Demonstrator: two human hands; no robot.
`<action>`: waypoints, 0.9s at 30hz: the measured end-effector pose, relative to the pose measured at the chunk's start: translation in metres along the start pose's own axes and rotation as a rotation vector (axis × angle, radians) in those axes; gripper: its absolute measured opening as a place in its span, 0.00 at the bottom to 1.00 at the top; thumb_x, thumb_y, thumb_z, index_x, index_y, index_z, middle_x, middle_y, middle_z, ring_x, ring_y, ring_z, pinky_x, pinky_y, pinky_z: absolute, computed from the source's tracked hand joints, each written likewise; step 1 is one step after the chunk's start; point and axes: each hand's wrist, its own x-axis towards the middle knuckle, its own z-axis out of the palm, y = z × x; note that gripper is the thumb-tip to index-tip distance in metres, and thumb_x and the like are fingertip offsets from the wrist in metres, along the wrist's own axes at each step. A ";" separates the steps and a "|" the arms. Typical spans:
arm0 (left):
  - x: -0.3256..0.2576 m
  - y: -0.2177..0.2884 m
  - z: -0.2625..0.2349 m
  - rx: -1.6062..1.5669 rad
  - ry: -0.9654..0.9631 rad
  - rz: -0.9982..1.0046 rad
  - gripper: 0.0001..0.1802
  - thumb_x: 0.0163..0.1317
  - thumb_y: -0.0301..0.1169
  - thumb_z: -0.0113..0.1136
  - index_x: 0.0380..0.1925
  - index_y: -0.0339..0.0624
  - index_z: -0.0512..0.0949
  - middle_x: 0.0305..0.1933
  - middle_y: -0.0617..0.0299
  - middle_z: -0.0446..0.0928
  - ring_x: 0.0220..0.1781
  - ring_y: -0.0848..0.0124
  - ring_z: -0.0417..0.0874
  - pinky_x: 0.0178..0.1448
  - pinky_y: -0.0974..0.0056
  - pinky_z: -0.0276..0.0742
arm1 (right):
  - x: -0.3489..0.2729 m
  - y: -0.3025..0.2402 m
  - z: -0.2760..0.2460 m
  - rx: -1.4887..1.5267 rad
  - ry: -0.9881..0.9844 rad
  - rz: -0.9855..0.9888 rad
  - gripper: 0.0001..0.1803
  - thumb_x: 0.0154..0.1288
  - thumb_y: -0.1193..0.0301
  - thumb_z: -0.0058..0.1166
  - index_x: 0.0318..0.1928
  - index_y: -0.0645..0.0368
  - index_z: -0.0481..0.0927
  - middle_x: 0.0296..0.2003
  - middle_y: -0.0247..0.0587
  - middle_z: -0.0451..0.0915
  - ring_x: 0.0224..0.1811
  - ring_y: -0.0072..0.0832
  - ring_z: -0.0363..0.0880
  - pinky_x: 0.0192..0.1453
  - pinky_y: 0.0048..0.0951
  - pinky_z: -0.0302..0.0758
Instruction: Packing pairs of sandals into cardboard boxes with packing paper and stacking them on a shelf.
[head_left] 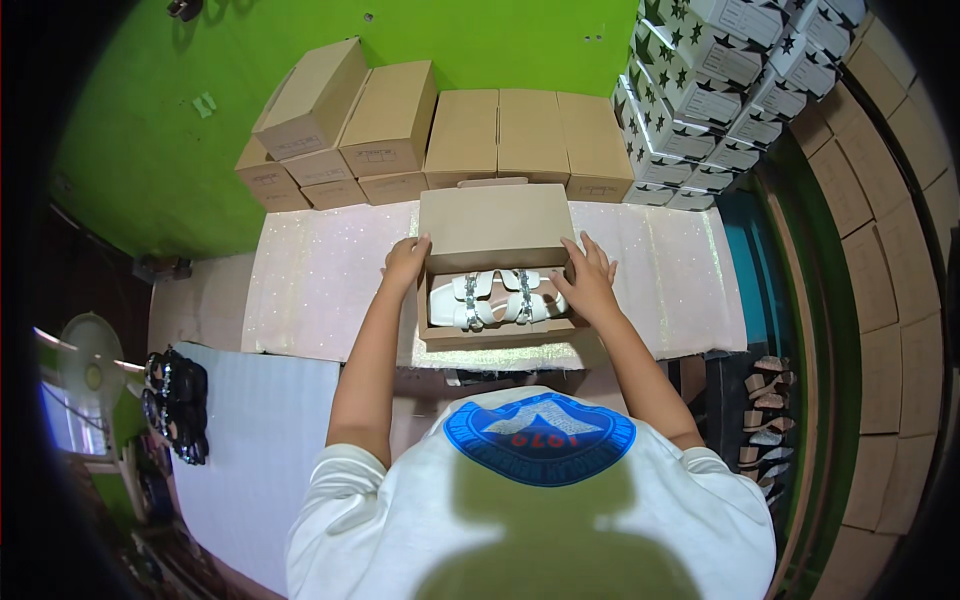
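An opened brown cardboard shoebox rests on the table in front of me, its lid raised at the far side. Inside lies a pair of white strappy sandals with silvery, sparkling trim across the straps. My left hand is closed on the box's left edge, by the lid's near corner. At the right end is my right hand, its fingers spread, the thumb by the sandals and the index finger against the lid's right edge. Its palm side is hidden.
The table has a pale, glittery cover. Brown shoeboxes line the green wall, with stacked star-patterned white boxes at their right. Dark footwear lies on a pale side surface; several shoes stand at right. A fan is far left.
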 end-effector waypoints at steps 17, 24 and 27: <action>-0.041 0.090 -0.054 0.005 0.512 0.452 0.22 0.58 0.52 0.51 0.41 0.48 0.78 0.61 0.55 0.65 0.66 0.54 0.58 0.66 0.38 0.36 | 0.038 -0.061 -0.048 -0.238 0.310 -0.476 0.19 0.61 0.56 0.48 0.52 0.39 0.75 0.53 0.30 0.73 0.64 0.40 0.59 0.64 0.68 0.30; -0.123 0.085 -0.038 0.501 0.271 0.684 0.17 0.50 0.49 0.60 0.39 0.59 0.81 0.63 0.63 0.63 0.69 0.53 0.52 0.64 0.30 0.25 | -0.028 -0.044 -0.023 -0.119 0.313 -0.554 0.08 0.53 0.61 0.58 0.35 0.43 0.81 0.36 0.25 0.78 0.56 0.34 0.67 0.64 0.67 0.31; -0.142 0.066 -0.025 0.534 0.194 0.696 0.17 0.48 0.47 0.61 0.40 0.59 0.80 0.63 0.63 0.63 0.69 0.56 0.52 0.61 0.26 0.32 | -0.052 -0.036 -0.009 -0.121 0.207 -0.540 0.09 0.51 0.61 0.59 0.35 0.43 0.81 0.35 0.25 0.77 0.54 0.33 0.69 0.63 0.68 0.35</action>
